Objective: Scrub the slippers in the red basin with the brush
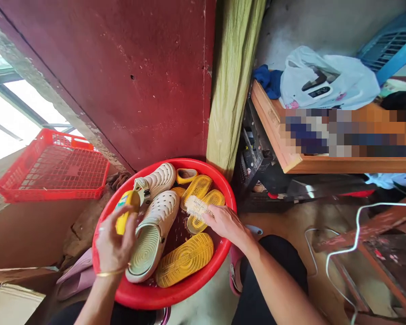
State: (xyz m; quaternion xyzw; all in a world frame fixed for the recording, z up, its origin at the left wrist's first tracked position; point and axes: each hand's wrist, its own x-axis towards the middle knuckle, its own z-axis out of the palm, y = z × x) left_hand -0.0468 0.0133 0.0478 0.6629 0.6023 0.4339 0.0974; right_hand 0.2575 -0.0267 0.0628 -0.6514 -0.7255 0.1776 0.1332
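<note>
My left hand point(117, 237) holds a small yellow shoe point(126, 210) with a coloured patch, over the left side of a red basin point(165, 298). Fingers of my right hand point(223, 221) grip a pale bristle brush point(196, 207), its bristles showing, above yellow slippers on the right side of the basin. Two cream clogs lie in the basin, one point(152, 239) nearer to me and one point(162, 176) behind it. A yellow slipper point(186, 260) rests sole up at the front. Other yellow footwear point(198, 187) sits at the back right.
A red plastic crate point(71, 169) stands at the left by the window. Pink slippers point(79, 277) lie left of the basin. A wooden table point(297, 164) with a white plastic bag point(328, 81) is at the right. A white cable point(357, 225) hangs at the right front.
</note>
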